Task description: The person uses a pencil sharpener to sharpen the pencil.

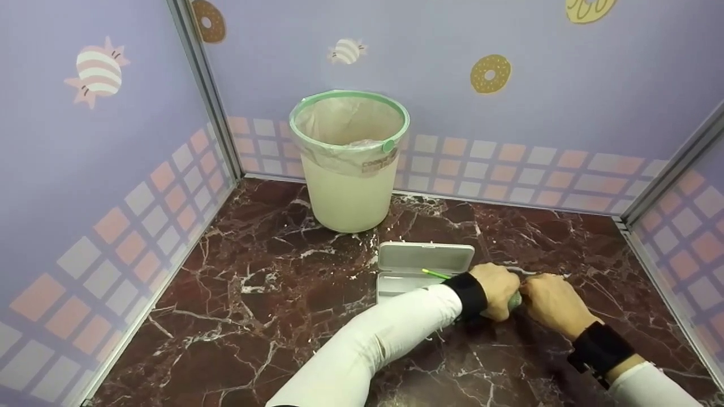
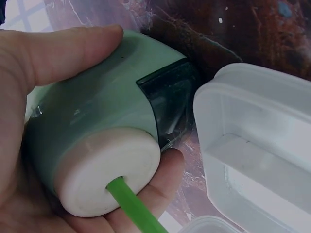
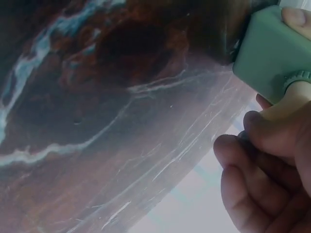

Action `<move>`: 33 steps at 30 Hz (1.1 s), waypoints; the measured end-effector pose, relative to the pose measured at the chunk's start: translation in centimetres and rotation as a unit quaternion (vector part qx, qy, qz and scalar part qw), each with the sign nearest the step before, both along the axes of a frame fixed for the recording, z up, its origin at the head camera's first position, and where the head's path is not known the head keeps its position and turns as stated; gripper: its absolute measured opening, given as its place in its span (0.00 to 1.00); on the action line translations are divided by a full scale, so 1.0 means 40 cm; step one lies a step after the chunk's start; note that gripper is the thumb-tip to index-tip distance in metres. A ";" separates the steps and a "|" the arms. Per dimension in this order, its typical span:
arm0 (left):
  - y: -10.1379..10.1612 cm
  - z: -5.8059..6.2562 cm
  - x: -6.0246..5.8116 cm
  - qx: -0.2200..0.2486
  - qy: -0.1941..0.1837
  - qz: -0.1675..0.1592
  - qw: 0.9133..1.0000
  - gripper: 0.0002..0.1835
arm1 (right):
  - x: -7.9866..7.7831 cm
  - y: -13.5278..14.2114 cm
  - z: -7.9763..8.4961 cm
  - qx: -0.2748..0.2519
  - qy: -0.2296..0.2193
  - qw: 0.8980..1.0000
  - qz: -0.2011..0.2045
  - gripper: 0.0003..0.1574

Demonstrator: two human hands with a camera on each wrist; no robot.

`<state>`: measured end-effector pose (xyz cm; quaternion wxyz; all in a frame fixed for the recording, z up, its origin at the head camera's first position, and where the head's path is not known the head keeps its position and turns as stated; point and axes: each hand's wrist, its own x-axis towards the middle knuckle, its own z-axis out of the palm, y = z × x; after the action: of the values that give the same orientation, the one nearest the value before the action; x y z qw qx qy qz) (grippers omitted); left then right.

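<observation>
My left hand [image 1: 493, 289] grips a green pencil sharpener [image 2: 104, 104], thumb over its top and fingers beneath. A green pencil [image 2: 137, 206] is stuck into the hole of the sharpener's pale round face. A dark see-through shavings drawer [image 2: 170, 97] shows on its side. On the opposite side, my right hand [image 1: 557, 302] has its thumb and fingers curled together at the crank, pinching a small dark knob [image 3: 244, 138] that they mostly hide. A toothed ring [image 3: 299, 77] shows where the crank meets the body.
A white pencil case [image 1: 427, 258] lies with its lid raised, left of the hands and partly behind my left forearm. Farther back stands a lined trash bin [image 1: 350, 195] with a green rim. Patterned panels [image 1: 543, 113] enclose the dark marbled table [image 1: 226, 339].
</observation>
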<state>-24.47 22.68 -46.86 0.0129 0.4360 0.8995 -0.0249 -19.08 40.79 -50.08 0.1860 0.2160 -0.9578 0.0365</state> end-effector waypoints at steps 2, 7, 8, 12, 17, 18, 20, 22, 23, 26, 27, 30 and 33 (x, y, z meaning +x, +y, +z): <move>-0.002 -0.002 -0.003 0.004 -0.003 -0.002 1.000 0.13 | -0.001 0.001 -0.006 -0.003 0.002 1.000 0.005 0.24; -0.015 -0.002 0.000 0.020 -0.005 -0.010 1.000 0.13 | -0.001 0.000 -0.016 -0.011 0.005 1.000 0.014 0.26; -0.015 -0.003 0.000 0.021 -0.005 -0.009 1.000 0.13 | 0.000 -0.001 -0.016 -0.012 0.002 1.000 0.014 0.26; -0.011 -0.012 -0.001 0.021 -0.003 0.000 1.000 0.13 | 0.003 -0.006 -0.016 -0.021 -0.022 1.000 0.005 0.26; 0.001 -0.018 -0.002 0.017 0.000 0.010 1.000 0.12 | 0.012 -0.007 -0.014 -0.035 -0.039 0.999 -0.002 0.26; 0.004 -0.019 -0.002 0.016 0.001 0.012 1.000 0.12 | 0.012 -0.006 -0.015 -0.037 -0.036 0.999 0.000 0.25; 0.009 -0.020 -0.003 0.016 -0.003 0.017 1.000 0.12 | 0.012 -0.005 -0.014 -0.037 -0.029 0.999 0.004 0.25; 0.011 -0.019 -0.002 0.016 -0.007 0.019 1.000 0.12 | 0.012 -0.004 -0.013 -0.040 -0.023 0.999 0.007 0.25; 0.011 -0.017 -0.001 0.016 -0.009 0.019 1.000 0.12 | 0.012 -0.003 -0.013 -0.041 -0.021 0.999 0.008 0.25; 0.003 -0.008 0.006 0.026 -0.007 0.016 1.000 0.12 | 0.015 0.000 -0.016 -0.053 -0.022 0.998 0.009 0.26; 0.000 -0.004 0.008 0.028 -0.006 0.013 1.000 0.12 | 0.017 0.000 -0.017 -0.060 -0.024 0.998 0.009 0.27; -0.008 0.004 0.015 0.036 -0.002 0.014 0.999 0.13 | 0.024 -0.001 -0.025 -0.078 -0.026 0.997 0.011 0.32; -0.011 0.009 0.018 0.038 -0.001 0.018 0.999 0.14 | 0.030 -0.006 -0.029 -0.086 -0.021 0.996 0.025 0.34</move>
<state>-23.77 22.25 -46.52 -0.0019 0.4196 0.9076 0.0101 -17.86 40.57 -51.26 0.1825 0.2223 -0.9492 0.1279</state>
